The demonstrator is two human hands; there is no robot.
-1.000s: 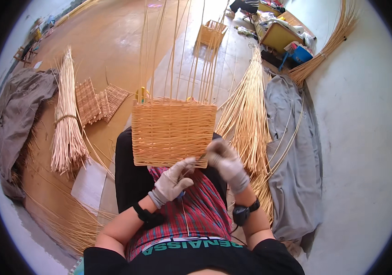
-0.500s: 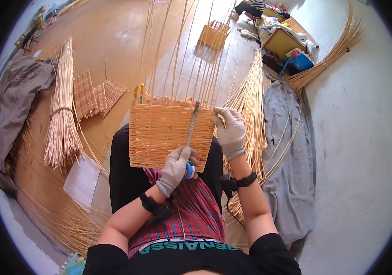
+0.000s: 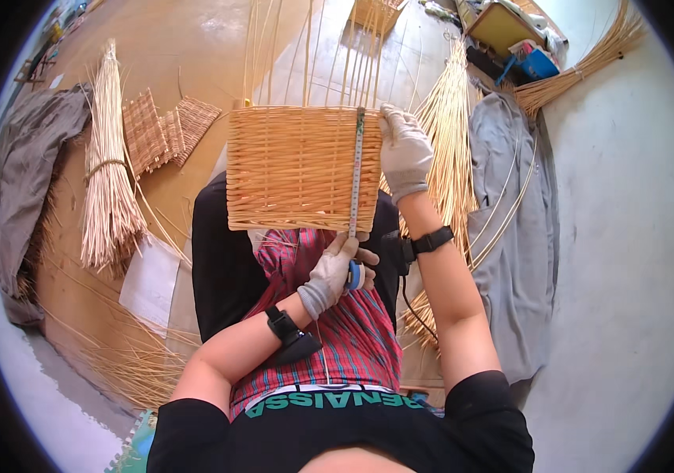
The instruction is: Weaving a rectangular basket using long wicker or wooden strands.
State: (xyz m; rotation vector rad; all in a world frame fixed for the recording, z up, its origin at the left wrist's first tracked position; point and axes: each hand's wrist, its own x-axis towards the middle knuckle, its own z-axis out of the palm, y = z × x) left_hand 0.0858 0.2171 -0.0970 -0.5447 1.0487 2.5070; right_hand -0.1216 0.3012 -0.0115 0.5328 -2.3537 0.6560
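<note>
A woven rattan basket (image 3: 289, 165) with long upright canes along its top stands over my lap, its near side facing me. A tape measure's blade (image 3: 356, 173) runs vertically up that side near the right edge, from the bottom rim to the top. My left hand (image 3: 337, 268), in a pale glove, is closed on the blue tape case (image 3: 354, 275) just below the basket. My right hand (image 3: 405, 150), also gloved, grips the basket's upper right corner with fingers bent over the edge. A red striped cloth (image 3: 321, 339) covers my lap.
Cane bundles lie at left (image 3: 108, 213), right (image 3: 451, 158) and against the right wall (image 3: 573, 79). Woven panels (image 3: 147, 134), grey cloths (image 3: 510, 276) and a paper sheet (image 3: 147, 284) are on the floor. Another basket (image 3: 372, 16) and a blue container (image 3: 542, 67) are farther off.
The tape has been stretched up the basket's side, its case now held low in my left hand. My right hand has risen to the top corner, and the basket sits higher in the view.
</note>
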